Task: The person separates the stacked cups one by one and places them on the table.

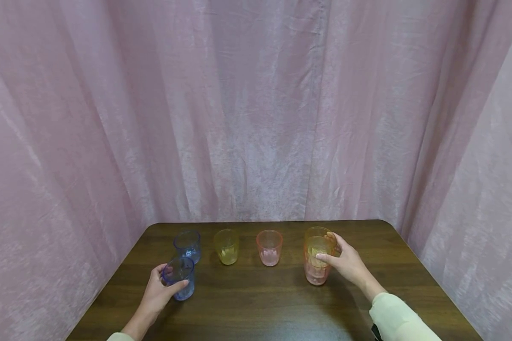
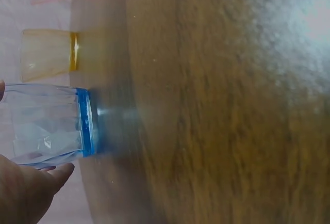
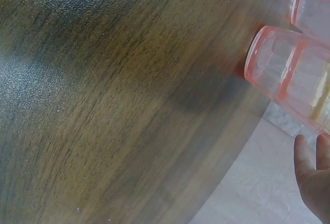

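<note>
In the head view my left hand grips a clear blue plastic cup, thumb at its near side and fingers around the left. The same blue cup stands upright in the left wrist view, its base close to the wood. Just behind it is a second blue cup. On the right, my right hand holds a stack in which a yellow cup sits inside a pink cup. The pink cup shows its base near the tabletop in the right wrist view.
Between the hands, toward the back, stand another yellow cup and another pink cup, both upright. The dark wooden table has rounded back corners. Pink curtains hang behind it and at both sides.
</note>
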`<state>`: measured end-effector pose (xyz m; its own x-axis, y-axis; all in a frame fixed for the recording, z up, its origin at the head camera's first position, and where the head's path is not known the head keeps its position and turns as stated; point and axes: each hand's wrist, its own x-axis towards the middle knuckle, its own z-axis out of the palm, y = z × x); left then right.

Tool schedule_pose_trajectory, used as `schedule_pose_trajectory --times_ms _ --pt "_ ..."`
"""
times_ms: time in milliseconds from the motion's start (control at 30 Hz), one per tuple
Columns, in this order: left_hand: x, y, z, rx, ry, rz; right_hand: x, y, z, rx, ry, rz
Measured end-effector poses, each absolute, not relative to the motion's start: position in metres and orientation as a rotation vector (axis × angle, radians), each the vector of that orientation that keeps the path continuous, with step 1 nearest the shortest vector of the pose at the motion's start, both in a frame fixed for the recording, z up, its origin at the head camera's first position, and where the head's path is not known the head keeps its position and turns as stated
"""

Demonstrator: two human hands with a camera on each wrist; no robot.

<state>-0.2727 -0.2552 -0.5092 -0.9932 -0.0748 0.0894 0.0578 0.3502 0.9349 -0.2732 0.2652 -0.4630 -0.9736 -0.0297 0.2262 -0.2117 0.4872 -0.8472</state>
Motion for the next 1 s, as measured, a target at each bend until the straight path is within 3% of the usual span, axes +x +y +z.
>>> schedule_pose_trajectory --times_ms 633,1000 --pt "-0.27 -0.261 -0.515 0.0 -2.483 -1.749 -0.274 0.266 -0.463 0.194 -2.556 1.491" --pt "-0.273 -0.257 -0.493 -0.044 -2.507 -1.633 -0.274 0.266 -0.465 0.205 -2.551 1.489"
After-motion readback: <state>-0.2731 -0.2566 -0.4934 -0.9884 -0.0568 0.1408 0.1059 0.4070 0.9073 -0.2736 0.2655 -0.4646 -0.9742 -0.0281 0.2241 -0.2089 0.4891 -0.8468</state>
